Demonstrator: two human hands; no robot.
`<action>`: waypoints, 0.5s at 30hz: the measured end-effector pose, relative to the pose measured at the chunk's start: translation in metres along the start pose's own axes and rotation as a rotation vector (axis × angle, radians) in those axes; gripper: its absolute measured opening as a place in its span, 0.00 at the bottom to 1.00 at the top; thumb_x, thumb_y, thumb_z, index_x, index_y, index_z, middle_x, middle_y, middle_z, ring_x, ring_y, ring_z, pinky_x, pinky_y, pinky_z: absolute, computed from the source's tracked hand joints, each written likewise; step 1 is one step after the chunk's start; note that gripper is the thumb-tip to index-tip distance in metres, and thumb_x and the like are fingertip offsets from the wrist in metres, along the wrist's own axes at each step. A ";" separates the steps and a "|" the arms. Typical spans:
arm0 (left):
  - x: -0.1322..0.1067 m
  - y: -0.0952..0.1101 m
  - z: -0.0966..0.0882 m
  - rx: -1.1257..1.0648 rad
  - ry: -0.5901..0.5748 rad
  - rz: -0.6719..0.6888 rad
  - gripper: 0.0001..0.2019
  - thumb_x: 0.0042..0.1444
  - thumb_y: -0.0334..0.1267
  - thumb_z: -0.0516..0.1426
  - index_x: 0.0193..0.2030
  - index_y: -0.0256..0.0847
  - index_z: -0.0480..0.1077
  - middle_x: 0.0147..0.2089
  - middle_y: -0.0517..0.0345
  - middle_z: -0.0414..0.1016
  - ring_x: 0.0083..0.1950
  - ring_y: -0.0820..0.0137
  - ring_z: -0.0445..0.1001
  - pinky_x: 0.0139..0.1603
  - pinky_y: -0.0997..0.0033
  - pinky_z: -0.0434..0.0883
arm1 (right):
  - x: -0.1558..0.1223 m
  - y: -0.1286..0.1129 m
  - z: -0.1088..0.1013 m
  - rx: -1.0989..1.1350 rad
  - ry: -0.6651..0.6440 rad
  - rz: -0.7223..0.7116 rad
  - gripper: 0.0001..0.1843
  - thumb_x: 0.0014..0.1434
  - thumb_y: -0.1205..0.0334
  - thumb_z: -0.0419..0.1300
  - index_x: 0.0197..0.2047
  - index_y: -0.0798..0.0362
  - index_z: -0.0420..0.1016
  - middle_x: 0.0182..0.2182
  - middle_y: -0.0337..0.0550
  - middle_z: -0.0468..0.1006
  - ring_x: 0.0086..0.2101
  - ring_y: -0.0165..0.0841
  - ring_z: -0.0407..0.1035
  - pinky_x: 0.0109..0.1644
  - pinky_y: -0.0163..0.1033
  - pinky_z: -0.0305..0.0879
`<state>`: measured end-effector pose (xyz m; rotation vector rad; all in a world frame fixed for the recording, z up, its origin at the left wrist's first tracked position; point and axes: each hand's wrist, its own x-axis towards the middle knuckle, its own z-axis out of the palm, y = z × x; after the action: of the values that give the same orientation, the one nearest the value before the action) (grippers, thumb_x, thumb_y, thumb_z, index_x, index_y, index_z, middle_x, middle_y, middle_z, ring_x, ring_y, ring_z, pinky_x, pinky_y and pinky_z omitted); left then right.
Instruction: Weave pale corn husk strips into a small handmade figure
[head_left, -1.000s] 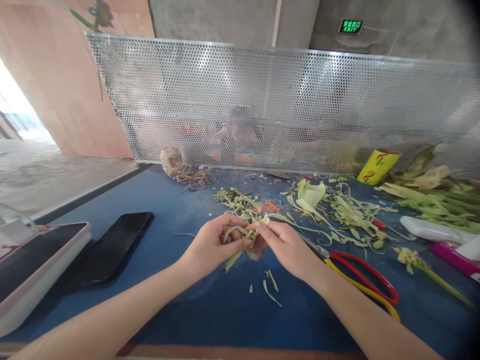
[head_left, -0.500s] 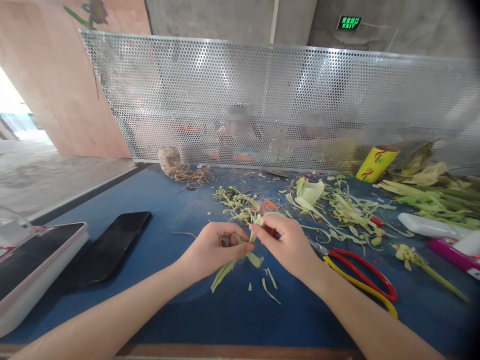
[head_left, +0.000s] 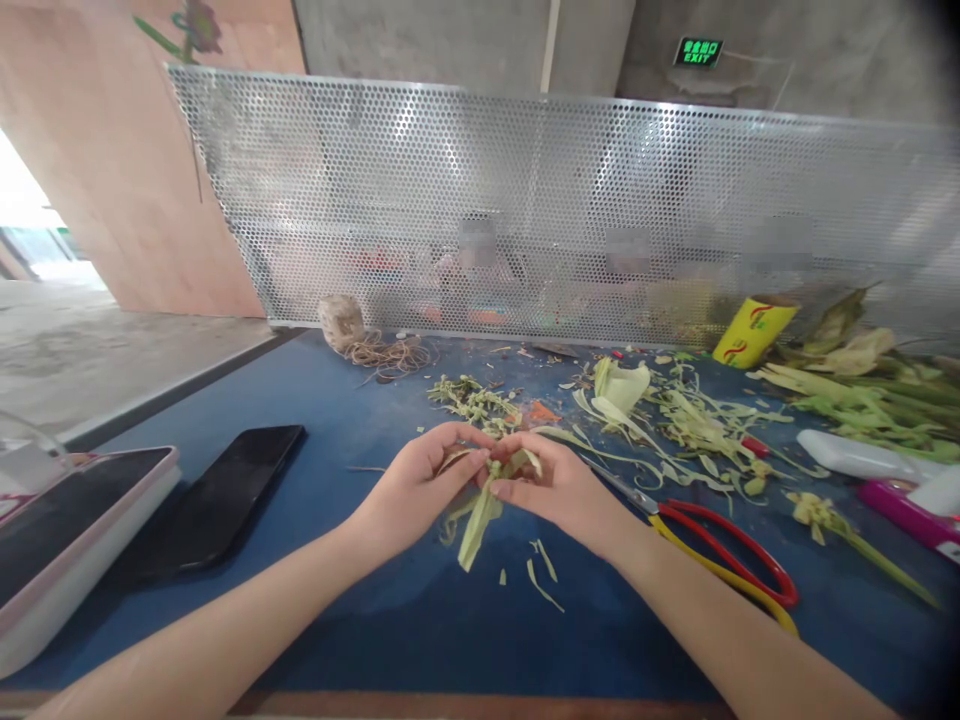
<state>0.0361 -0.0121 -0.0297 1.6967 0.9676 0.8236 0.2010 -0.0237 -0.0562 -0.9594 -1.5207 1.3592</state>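
Observation:
Between my hands is a pale green corn husk strip (head_left: 480, 528), with its longer end hanging down toward the table. My left hand (head_left: 429, 478) pinches it from the left, thumb and fingers near its top. From the right, my right hand (head_left: 541, 478) pinches the same piece, its thumb and fingertips almost touching those of the left. A small knot or fold of husk shows between the fingertips. Small husk scraps (head_left: 544, 575) lie on the blue table below. Scissors (head_left: 720, 555) with one red and one yellow handle lie beside my right forearm, partly hidden by it.
A black phone (head_left: 225, 495) and a pink-edged device (head_left: 82, 540) lie left. Behind are twine (head_left: 386, 355), cut husk pieces (head_left: 476, 400) and curled shreds (head_left: 697, 425). A yellow roll (head_left: 756, 332), husk pile (head_left: 877, 385) and white glue gun (head_left: 862, 452) lie right. A perforated metal screen (head_left: 525, 200) stands behind.
My hands have come together around the husk. The hanging strip has swung from lower left to nearly straight down, and my right fingers have lowered slightly.

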 end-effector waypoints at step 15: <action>-0.006 -0.006 0.004 0.360 0.184 0.132 0.07 0.53 0.39 0.51 0.27 0.41 0.60 0.19 0.67 0.63 0.21 0.77 0.60 0.23 0.78 0.59 | 0.001 0.006 0.008 0.427 0.031 0.188 0.13 0.42 0.54 0.65 0.26 0.54 0.70 0.21 0.34 0.62 0.22 0.23 0.54 0.26 0.31 0.50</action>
<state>0.0353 -0.0181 -0.0369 2.0355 1.1939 0.9471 0.1930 -0.0251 -0.0627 -0.8579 -1.0719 1.7067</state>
